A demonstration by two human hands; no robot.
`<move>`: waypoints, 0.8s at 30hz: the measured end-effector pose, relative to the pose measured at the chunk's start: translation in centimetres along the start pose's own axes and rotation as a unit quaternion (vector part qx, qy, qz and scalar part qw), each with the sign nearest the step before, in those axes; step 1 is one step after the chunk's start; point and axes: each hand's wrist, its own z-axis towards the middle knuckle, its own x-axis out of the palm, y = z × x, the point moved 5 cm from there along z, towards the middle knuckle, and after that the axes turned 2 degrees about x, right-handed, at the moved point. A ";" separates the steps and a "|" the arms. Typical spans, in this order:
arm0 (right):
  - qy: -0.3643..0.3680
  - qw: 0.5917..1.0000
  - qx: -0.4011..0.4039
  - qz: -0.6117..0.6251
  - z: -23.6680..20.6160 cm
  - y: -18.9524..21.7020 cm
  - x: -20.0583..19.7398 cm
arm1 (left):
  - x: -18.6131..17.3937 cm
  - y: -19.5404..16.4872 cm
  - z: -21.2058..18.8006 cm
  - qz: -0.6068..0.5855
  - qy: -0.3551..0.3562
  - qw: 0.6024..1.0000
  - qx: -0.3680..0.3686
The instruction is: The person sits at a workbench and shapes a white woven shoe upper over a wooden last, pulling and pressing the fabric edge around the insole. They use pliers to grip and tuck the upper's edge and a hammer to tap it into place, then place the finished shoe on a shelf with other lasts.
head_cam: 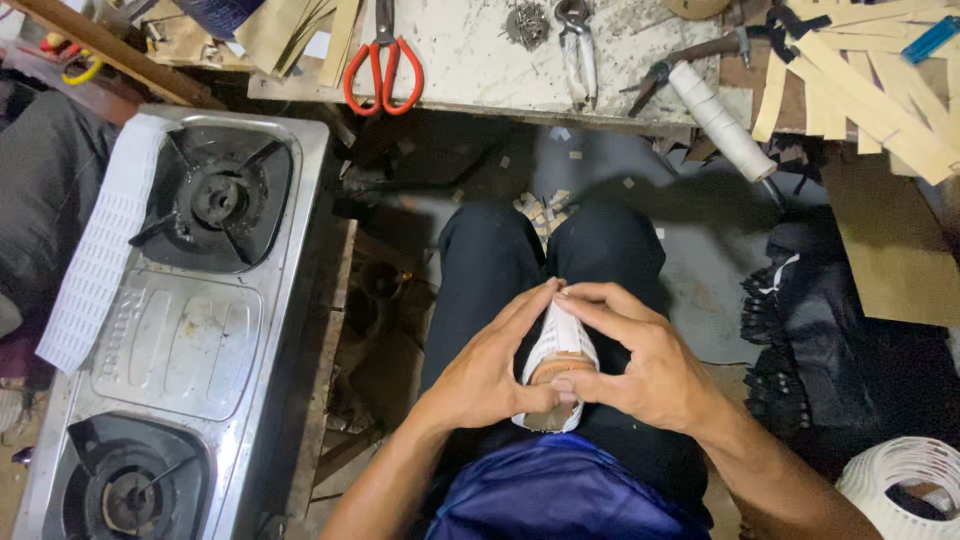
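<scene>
White shoe upper [560,345] on the lap, both hands clamped round it — left hand [490,375] and right hand [640,365], fingertips meeting at the top edge, thumbs on the tan opening. Looks mid-shaping (stage hard to tell). Red scissors [383,70] and pliers [577,45] lie untouched on the bench [480,80]; 2-burner stove [180,330] sits left.

A white shoe [560,345] with a tan insole is seen over black trousers [490,270]. Left of it, a silver stove [180,340] carries 2 black burners; red-handled scissors [384,72] lie beyond.
</scene>
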 end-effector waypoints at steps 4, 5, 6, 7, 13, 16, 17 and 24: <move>-0.030 0.999 0.005 0.034 -0.3 -0.6 0.3 | 0.1 -0.2 0.3 -0.056 -0.011 0.997 0.049; -0.038 0.999 -0.003 0.039 -0.3 -0.7 0.5 | 0.2 0.0 0.3 -0.067 -0.019 0.996 0.047; -0.047 0.998 -0.011 0.044 -0.3 -0.8 0.6 | 0.2 0.2 0.3 -0.077 -0.025 0.996 0.047; -0.055 0.997 -0.019 0.048 -0.3 -0.9 0.8 | 0.4 0.5 0.3 -0.080 -0.029 0.995 0.048; -0.116 0.992 -0.055 0.004 0.0 -1.3 1.7 | 0.2 1.6 0.2 -0.051 -0.055 0.993 0.090; -0.120 0.991 -0.052 0.014 0.4 -1.2 1.9 | 0.1 1.9 0.3 -0.039 -0.066 0.993 0.086; -0.115 0.991 -0.063 -0.006 0.6 -1.1 1.8 | 0.0 2.0 0.4 -0.035 -0.066 0.994 0.084; -0.001 1.000 -0.023 -0.002 5.9 -2.5 -1.5 | -1.1 3.2 0.5 -0.140 -0.080 0.987 -0.010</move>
